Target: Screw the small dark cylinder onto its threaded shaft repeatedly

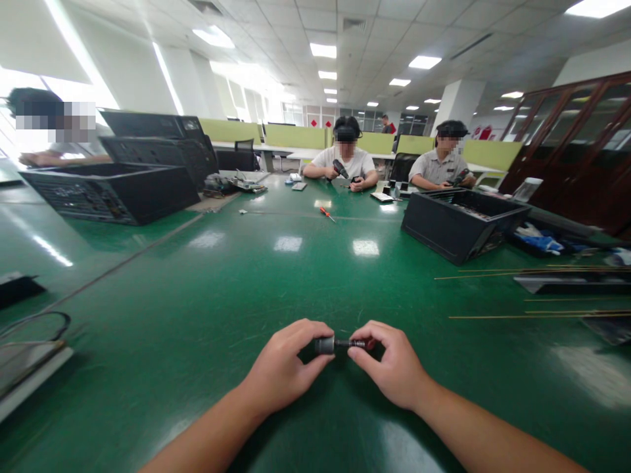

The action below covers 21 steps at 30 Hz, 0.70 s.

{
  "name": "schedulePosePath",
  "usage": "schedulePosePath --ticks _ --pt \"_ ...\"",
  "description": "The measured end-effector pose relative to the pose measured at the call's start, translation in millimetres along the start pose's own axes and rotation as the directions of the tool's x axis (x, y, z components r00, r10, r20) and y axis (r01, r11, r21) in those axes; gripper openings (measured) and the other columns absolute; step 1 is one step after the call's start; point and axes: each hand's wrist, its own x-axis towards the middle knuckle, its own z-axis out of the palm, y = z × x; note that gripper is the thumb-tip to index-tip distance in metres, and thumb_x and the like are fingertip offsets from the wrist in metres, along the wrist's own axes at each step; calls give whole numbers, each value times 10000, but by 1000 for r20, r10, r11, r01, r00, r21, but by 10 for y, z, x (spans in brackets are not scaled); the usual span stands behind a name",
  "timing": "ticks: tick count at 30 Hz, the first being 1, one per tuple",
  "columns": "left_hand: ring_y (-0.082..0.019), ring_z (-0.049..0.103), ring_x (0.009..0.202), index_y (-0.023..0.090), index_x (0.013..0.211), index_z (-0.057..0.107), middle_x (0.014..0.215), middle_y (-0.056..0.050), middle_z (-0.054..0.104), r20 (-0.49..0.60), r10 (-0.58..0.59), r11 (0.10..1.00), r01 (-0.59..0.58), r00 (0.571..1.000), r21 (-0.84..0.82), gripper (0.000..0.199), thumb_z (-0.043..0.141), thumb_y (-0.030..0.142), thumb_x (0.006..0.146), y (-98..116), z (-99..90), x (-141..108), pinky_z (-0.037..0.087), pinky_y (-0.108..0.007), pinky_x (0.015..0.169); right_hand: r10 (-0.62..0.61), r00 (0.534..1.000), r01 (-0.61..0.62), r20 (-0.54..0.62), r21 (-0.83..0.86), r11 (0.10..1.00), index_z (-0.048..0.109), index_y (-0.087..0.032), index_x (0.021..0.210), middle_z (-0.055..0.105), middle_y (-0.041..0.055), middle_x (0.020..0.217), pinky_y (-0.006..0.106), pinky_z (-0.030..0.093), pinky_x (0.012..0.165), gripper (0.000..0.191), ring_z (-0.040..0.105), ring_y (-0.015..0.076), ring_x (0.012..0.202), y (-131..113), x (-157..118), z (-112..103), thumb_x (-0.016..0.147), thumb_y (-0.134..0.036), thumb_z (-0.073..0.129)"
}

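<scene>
Low over the green table, my left hand pinches a short dark grey cylinder between thumb and fingers. A thin black rod runs rightward from the cylinder's end, in line with it. My right hand grips the rod's right part between thumb and fingertips. Something reddish shows at that end, mostly covered by my fingers. Whether the rod and cylinder are one piece I cannot tell.
A red screwdriver lies further back. Black computer cases stand at left and right. Thin brass-coloured rods stick out from the right. A flat device sits at left. Co-workers sit across the table, one holding a power drill.
</scene>
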Motion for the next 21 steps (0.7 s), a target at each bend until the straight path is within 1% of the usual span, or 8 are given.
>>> schedulePosePath --ticks 11,16,21 --pt "-144 666 918 243 1063 635 1008 -11 706 -14 17 1000 -17 1000 12 217 664 176 858 -8 -14 7 528 -266 855 1 1000 -1 -10 -11 1000 718 -205 841 649 2 754 275 440 679 47 591 155 711 -19 1 -15 814 -189 683" --pt "-163 672 923 231 1056 646 1008 -33 709 -37 19 1000 -18 999 25 204 662 193 856 -25 -14 1 544 -286 850 4 1000 -4 -24 -10 1000 720 -205 839 649 3 748 278 438 684 44 590 158 713 -6 5 -14 816 -197 682" --pt "-170 667 940 228 1071 646 1028 -45 706 -32 14 1000 -13 999 13 212 662 191 863 -49 -16 -8 541 -300 863 2 1000 -2 -27 -1 1000 719 -204 835 652 5 748 278 443 685 42 592 159 713 9 3 -14 813 -199 684"
